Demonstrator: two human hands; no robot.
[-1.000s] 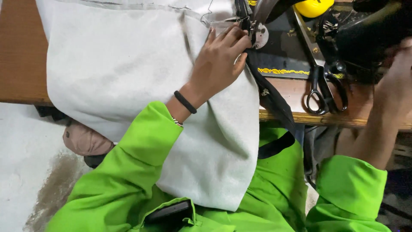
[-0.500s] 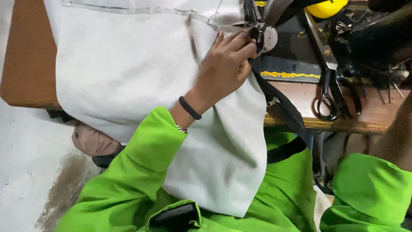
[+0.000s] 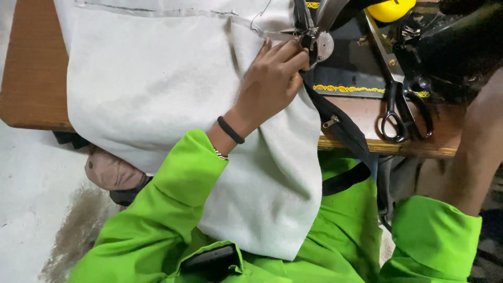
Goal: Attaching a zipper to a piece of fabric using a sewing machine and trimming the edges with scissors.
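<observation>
A large pale grey cloth (image 3: 152,89) lies over the wooden table (image 3: 31,78) and hangs down into my lap. My left hand (image 3: 270,78), with a black band at the wrist, rests on the cloth with its fingers bent. The fingertips pinch the cloth's folded edge right beside the sewing machine's metal presser foot (image 3: 314,44). A black strap with a small buckle (image 3: 340,126) runs from under the foot down over the table edge. Only my right forearm (image 3: 482,147) shows, rising toward the black sewing machine (image 3: 456,47); the hand itself is out of the frame.
Black-handled scissors (image 3: 401,112) lie on the machine bed near the table's front edge. A yellow object (image 3: 390,8) sits at the top by the machine. A brownish bundle (image 3: 107,170) sits below the table at the left, above a stained pale floor.
My left hand has stayed on the cloth by the presser foot. My right arm has moved right and up, taking the hand out of view.
</observation>
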